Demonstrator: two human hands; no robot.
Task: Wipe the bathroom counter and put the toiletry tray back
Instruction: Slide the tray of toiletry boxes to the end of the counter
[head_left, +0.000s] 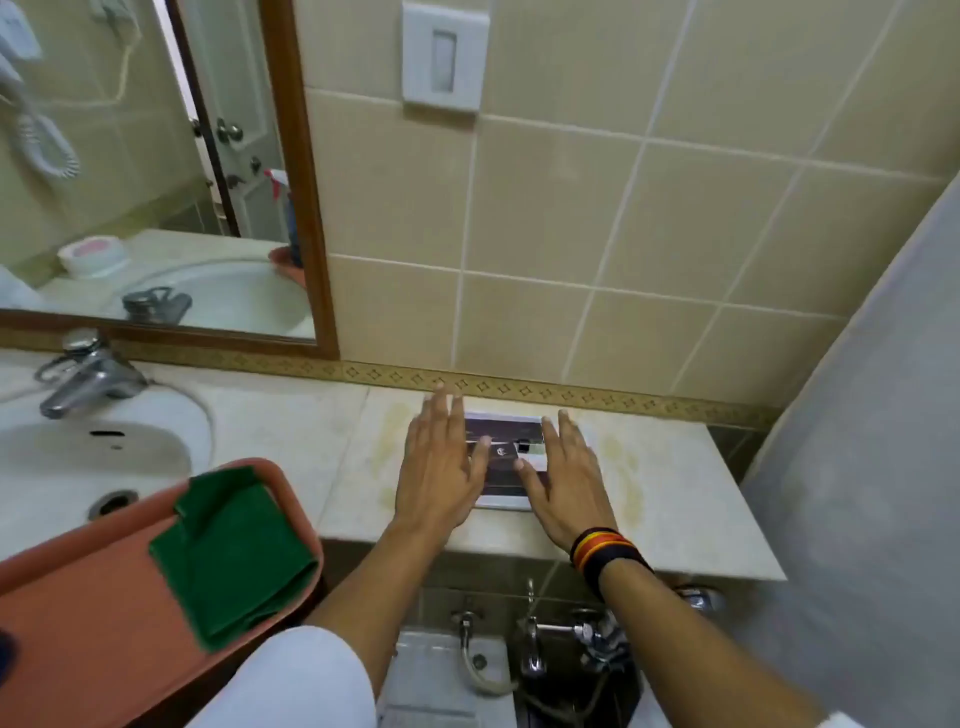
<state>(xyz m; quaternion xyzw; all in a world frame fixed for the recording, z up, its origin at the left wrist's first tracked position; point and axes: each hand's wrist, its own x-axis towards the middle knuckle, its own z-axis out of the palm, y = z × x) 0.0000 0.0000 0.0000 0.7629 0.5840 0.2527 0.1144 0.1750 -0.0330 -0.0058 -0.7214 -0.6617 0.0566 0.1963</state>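
Your left hand (441, 462) and right hand (563, 480) lie flat and open, fingers spread, on either side of the toiletry tray (506, 457), gripping nothing; that looks like squaring it up against the far wall. The tray rests on the tabletop (675, 499) right of the sink (78, 457), near the patterned border. The green cloth (234, 551) sits folded in the orange tub (104, 623) at your near left, parked out of the way, so wiping seems finished
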